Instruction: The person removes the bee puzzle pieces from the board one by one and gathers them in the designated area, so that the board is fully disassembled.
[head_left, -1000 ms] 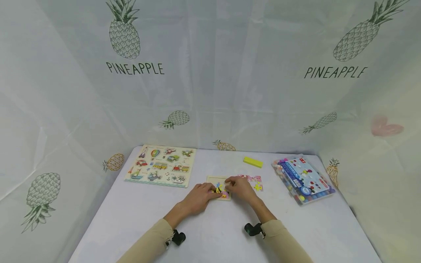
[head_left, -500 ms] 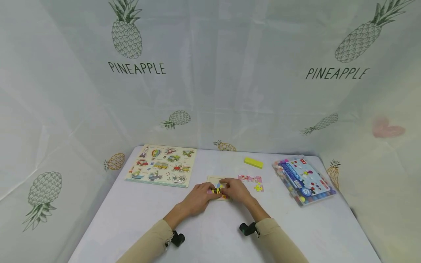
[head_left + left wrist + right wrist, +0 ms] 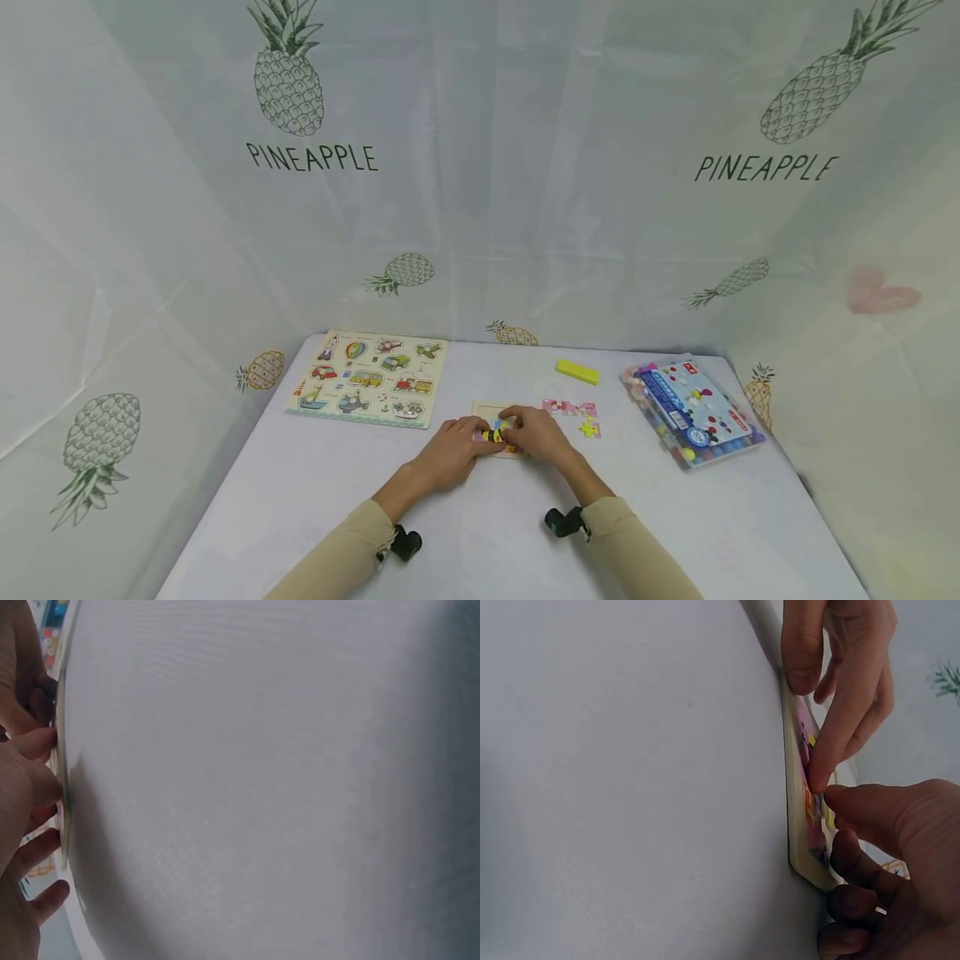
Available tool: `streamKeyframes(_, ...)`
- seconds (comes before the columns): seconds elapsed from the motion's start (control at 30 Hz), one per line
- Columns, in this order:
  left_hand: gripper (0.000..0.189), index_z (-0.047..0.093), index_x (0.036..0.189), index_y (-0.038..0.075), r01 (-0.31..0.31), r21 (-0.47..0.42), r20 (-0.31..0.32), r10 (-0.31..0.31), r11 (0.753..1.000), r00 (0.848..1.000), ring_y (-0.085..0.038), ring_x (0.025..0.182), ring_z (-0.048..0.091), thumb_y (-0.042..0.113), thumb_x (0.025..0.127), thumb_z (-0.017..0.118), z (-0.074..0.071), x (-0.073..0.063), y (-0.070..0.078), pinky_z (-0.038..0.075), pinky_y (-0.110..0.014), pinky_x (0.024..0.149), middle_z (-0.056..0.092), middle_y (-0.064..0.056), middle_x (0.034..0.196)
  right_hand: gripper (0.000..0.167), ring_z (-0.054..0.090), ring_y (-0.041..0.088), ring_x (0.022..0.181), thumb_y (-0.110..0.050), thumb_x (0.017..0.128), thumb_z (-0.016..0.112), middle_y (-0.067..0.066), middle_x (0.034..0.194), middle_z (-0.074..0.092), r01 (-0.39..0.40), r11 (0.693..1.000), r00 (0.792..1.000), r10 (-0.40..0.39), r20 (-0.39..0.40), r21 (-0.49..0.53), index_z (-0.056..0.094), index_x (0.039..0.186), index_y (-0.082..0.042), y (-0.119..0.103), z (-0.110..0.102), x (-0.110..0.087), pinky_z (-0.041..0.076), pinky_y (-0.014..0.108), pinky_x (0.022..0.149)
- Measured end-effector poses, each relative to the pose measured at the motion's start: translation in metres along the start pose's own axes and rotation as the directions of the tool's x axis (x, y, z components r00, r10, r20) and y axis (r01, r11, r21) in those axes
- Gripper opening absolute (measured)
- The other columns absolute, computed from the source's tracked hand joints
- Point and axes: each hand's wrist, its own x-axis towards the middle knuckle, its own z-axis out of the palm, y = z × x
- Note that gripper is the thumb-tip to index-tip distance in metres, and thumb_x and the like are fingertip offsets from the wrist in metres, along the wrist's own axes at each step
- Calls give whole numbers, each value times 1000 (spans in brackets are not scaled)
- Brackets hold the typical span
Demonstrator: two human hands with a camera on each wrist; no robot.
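Note:
In the head view a small wooden puzzle board lies mid-table, partly hidden by the hands. Yellow, black and pink jigsaw pieces sit in its frame. My left hand rests on its left side; in the right wrist view one left finger lies straight onto the pieces, and another digit touches the frame's rim. My right hand comes from the right, its thumb and forefinger pinching a yellow-and-black puzzle piece over the board. In the left wrist view, left fingertips stand along the board's edge.
Loose pink and yellow jigsaw pieces lie right of the board. A yellow block lies behind them. A vehicle picture board is at back left, a clear box of coloured beads at right. A pineapple-print curtain surrounds the table.
My right hand has moved slightly left over the board, uncovering more of the loose pieces. The yellow-and-black piece has turned and shifted slightly left. My left hand stays in place.

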Motion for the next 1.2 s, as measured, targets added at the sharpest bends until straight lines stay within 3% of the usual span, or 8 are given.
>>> streamKeyframes(0.67,42,62,137,43,37,-32,48,-35,999,998,-23,130,48,19,102,57,-5,0,1,45,-48,97,54,-3,133,27,55,14,64,-18,94,69,0,79,62,-13,993,1000,13,-5,118,68,120,-12,2,-2,5,43,29,55)
streamKeyframes(0.93,46,61,137,43,11,-6,24,-11,1000,1000,-23,126,50,17,100,61,-1,1,0,46,-48,94,56,-3,131,15,53,12,57,-22,97,67,0,76,62,8,984,999,1,-49,179,67,110,-14,-1,0,7,41,26,51)
streamKeyframes(1.2,45,59,138,45,31,-37,33,-30,999,999,-22,130,48,18,102,58,-2,0,0,45,-49,96,55,-2,133,7,55,14,73,-20,96,68,-1,89,63,12,981,997,3,-77,195,68,101,-15,-9,-2,5,45,27,59)
